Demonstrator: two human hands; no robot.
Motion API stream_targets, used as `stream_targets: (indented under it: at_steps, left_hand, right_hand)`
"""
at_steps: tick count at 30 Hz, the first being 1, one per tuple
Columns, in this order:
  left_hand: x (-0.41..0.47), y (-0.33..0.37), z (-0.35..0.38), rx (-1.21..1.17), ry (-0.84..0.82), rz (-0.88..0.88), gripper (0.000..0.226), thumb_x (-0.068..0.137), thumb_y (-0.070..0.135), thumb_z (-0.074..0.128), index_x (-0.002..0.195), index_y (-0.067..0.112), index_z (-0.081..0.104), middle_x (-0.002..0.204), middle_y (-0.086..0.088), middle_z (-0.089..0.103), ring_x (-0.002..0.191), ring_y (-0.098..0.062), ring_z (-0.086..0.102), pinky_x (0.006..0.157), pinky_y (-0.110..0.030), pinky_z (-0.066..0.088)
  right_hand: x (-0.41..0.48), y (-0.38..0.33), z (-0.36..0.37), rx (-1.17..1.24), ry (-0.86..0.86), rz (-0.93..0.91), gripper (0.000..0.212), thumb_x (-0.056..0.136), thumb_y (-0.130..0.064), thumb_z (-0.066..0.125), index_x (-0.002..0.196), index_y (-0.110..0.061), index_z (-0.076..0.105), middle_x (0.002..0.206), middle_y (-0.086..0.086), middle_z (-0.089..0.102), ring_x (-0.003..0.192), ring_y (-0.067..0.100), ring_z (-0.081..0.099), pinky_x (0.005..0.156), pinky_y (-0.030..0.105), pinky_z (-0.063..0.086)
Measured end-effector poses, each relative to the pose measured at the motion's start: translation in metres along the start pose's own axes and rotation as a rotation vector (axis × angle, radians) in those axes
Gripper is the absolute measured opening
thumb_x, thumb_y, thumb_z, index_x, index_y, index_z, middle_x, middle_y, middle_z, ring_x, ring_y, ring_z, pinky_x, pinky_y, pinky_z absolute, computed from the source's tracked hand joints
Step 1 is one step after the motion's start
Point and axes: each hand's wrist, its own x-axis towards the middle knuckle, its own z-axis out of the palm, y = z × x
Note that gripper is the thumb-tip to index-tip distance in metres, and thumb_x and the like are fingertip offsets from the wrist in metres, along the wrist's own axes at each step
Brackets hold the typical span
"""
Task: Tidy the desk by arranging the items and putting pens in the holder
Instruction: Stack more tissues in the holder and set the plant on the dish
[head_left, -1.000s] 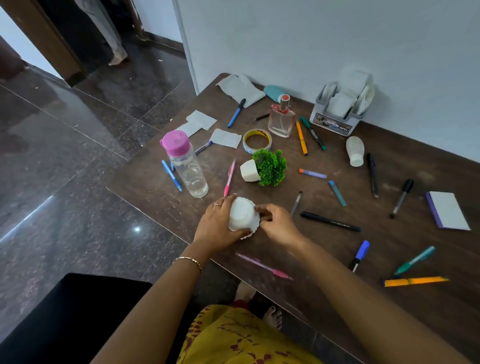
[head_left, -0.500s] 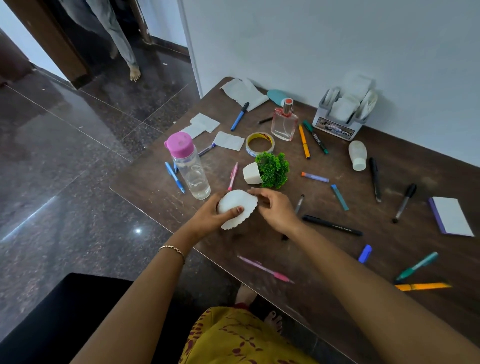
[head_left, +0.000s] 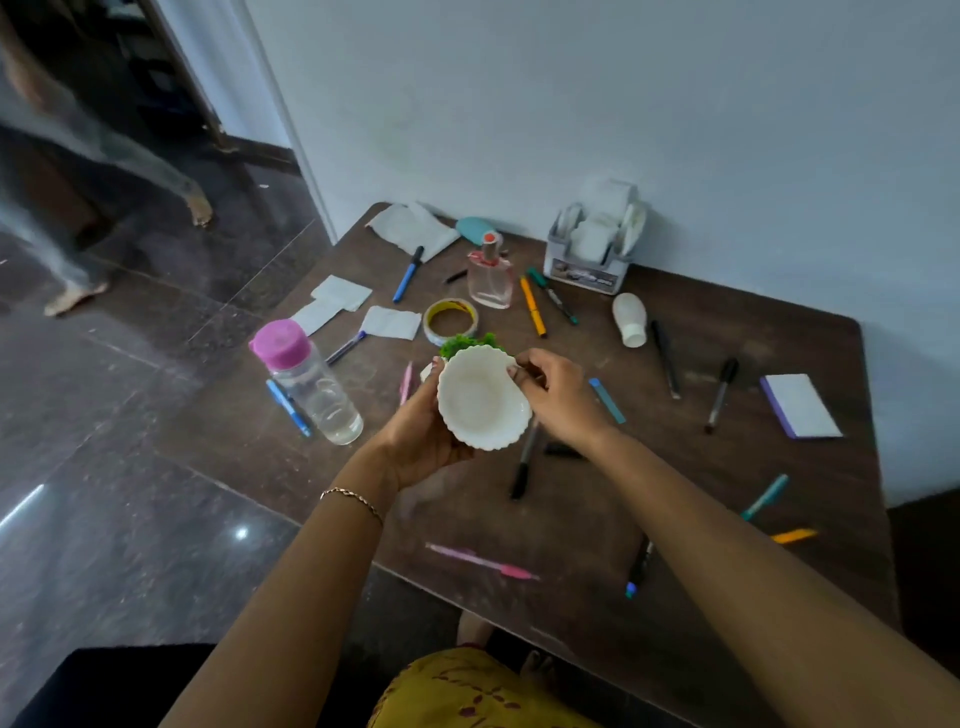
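Evidently steadying it for pens, the left hand is cupping the white scalloped plastic holder — the right hand is pinching its rim.

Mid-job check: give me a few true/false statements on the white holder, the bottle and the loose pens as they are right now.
1. The left hand and right hand both hold the white scalloped holder. True.
2. The holder has pens in it. False: its inside shows empty.
3. The pink-capped bottle lies on its side. False: it stands upright.
4. A pink pen lies near the front edge of the desk. True.
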Motion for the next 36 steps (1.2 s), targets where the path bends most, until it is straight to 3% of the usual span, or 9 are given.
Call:
stream_targets:
  at_steps: [5, 7, 10, 13, 19, 24, 27, 32, 36]
  left_hand:
    - [0.038, 0.010, 0.055, 0.006, -0.143, -0.016, 0.071, 0.090, 0.071, 0.015, 0.130, 0.028, 0.055, 0.129, -0.010, 0.061, 0.112, -0.033, 0.058, 0.088, -0.043, 0.049]
    - [0.055, 0.011, 0.075, 0.060, -0.192, -0.019, 0.068, 0.092, 0.068, 0.019, 0.132, 0.025, 0.053, 0.124, -0.011, 0.063, 0.101, -0.029, 0.061, 0.074, -0.036, 0.054]
    - [0.082, 0.015, 0.112, 0.146, -0.184, -0.035, 0.041, 0.099, 0.041, 0.040, 0.130, 0.014, 0.051, 0.113, -0.013, 0.064, 0.085, -0.024, 0.065, 0.061, -0.028, 0.055]
    - [0.116, 0.023, 0.143, 0.238, -0.199, -0.005, 0.024, 0.099, 0.011, 0.045, 0.122, 0.009, 0.051, 0.115, -0.016, 0.061, 0.086, -0.025, 0.065, 0.067, -0.028, 0.056]
    - [0.188, 0.044, 0.200, 0.365, -0.136, 0.045, 0.038, 0.099, 0.001, 0.042, 0.136, 0.000, 0.035, 0.130, -0.022, 0.047, 0.087, -0.030, 0.063, 0.052, -0.024, 0.055]
    - [0.246, 0.058, 0.213, 0.558, -0.006, 0.065, 0.042, 0.096, 0.000, 0.046, 0.137, -0.004, 0.034, 0.134, -0.022, 0.045, 0.111, -0.041, 0.058, 0.072, -0.037, 0.058]
    - [0.276, 0.068, 0.213, 0.913, 0.072, 0.141, 0.034, 0.091, 0.003, 0.043, 0.124, -0.003, 0.044, 0.121, -0.023, 0.055, 0.100, -0.038, 0.061, 0.073, -0.042, 0.058]
    - [0.311, 0.075, 0.214, 1.107, 0.106, 0.102, 0.038, 0.092, 0.004, 0.039, 0.130, -0.002, 0.034, 0.126, -0.020, 0.049, 0.115, -0.035, 0.050, 0.083, -0.032, 0.040]
    - [0.329, 0.072, 0.213, 1.101, 0.134, 0.043, 0.022, 0.095, 0.004, 0.040, 0.111, 0.016, 0.032, 0.092, -0.005, 0.042, 0.082, -0.018, 0.046, 0.069, -0.023, 0.036]
  right_hand:
    - [-0.003, 0.022, -0.056, -0.055, 0.183, 0.098, 0.022, 0.095, -0.024, 0.057, 0.107, -0.008, 0.067, 0.096, 0.005, 0.069, 0.081, 0.014, 0.058, 0.066, 0.019, 0.039]
    - [-0.002, 0.034, -0.077, -0.091, 0.251, 0.169, 0.026, 0.094, -0.025, 0.058, 0.111, -0.007, 0.066, 0.102, 0.008, 0.070, 0.089, 0.020, 0.063, 0.075, 0.027, 0.047]
    - [0.001, 0.051, -0.111, -0.113, 0.337, 0.262, 0.030, 0.095, -0.024, 0.057, 0.117, -0.007, 0.064, 0.109, 0.010, 0.069, 0.099, 0.024, 0.063, 0.085, 0.035, 0.051]
    - [0.010, 0.069, -0.141, -0.108, 0.413, 0.355, 0.026, 0.095, -0.023, 0.057, 0.114, -0.007, 0.066, 0.108, 0.010, 0.069, 0.098, 0.024, 0.063, 0.086, 0.034, 0.051]
    - [0.043, 0.103, -0.188, -0.081, 0.532, 0.499, 0.025, 0.092, -0.017, 0.058, 0.112, -0.005, 0.067, 0.105, 0.010, 0.070, 0.090, 0.027, 0.068, 0.084, 0.037, 0.055]
    - [0.081, 0.124, -0.203, 0.003, 0.499, 0.565, 0.026, 0.093, -0.014, 0.058, 0.116, -0.003, 0.062, 0.097, 0.008, 0.067, 0.071, 0.022, 0.072, 0.073, 0.040, 0.060]
    - [0.105, 0.136, -0.203, -0.020, 0.448, 0.586, 0.024, 0.092, -0.012, 0.058, 0.114, -0.003, 0.062, 0.086, 0.005, 0.066, 0.064, 0.019, 0.072, 0.073, 0.039, 0.060]
    - [0.140, 0.158, -0.193, -0.043, 0.425, 0.636, 0.019, 0.091, -0.012, 0.059, 0.108, -0.004, 0.065, 0.089, 0.010, 0.072, 0.060, 0.018, 0.071, 0.071, 0.035, 0.060]
    - [0.156, 0.172, -0.185, -0.030, 0.407, 0.671, 0.021, 0.091, -0.012, 0.060, 0.111, -0.003, 0.064, 0.095, 0.011, 0.072, 0.061, 0.018, 0.071, 0.070, 0.035, 0.060]
